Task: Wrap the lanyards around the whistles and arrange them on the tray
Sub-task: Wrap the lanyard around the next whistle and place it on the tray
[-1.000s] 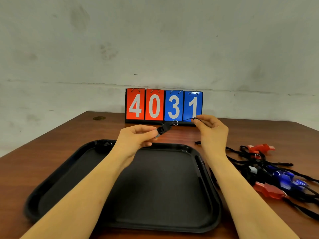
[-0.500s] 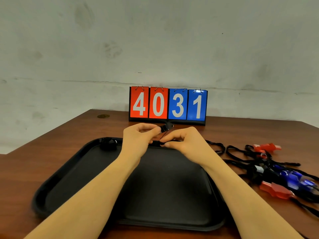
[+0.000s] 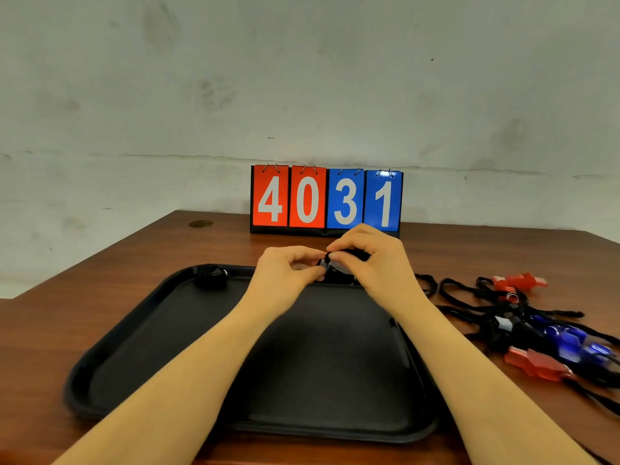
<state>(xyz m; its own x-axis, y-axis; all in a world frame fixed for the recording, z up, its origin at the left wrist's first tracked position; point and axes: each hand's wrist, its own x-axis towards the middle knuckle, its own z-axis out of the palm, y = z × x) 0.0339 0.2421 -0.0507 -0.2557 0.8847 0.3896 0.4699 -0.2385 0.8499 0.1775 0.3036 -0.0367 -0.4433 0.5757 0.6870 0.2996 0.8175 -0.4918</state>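
Observation:
My left hand (image 3: 285, 268) and my right hand (image 3: 369, 260) meet above the far edge of the black tray (image 3: 141, 333). Between their fingertips they pinch a small black whistle (image 3: 327, 261) with its black lanyard; most of it is hidden by my fingers. The lanyard's loose end (image 3: 426, 283) trails off to the right onto the table. One black whistle (image 3: 211, 278) wound in its lanyard lies in the tray's far left corner.
To the right of the tray lies a tangle of black lanyards (image 3: 469, 297) with red whistles (image 3: 518, 281), (image 3: 536, 364) and a blue whistle (image 3: 570, 342). A flip scoreboard (image 3: 327, 199) reading 4031 stands at the table's far edge before a grey wall.
My right hand swung from out at the right, where it held the lanyard stretched, in to my left hand, passing under the whistle and then up over it. Both hands now close on it together.

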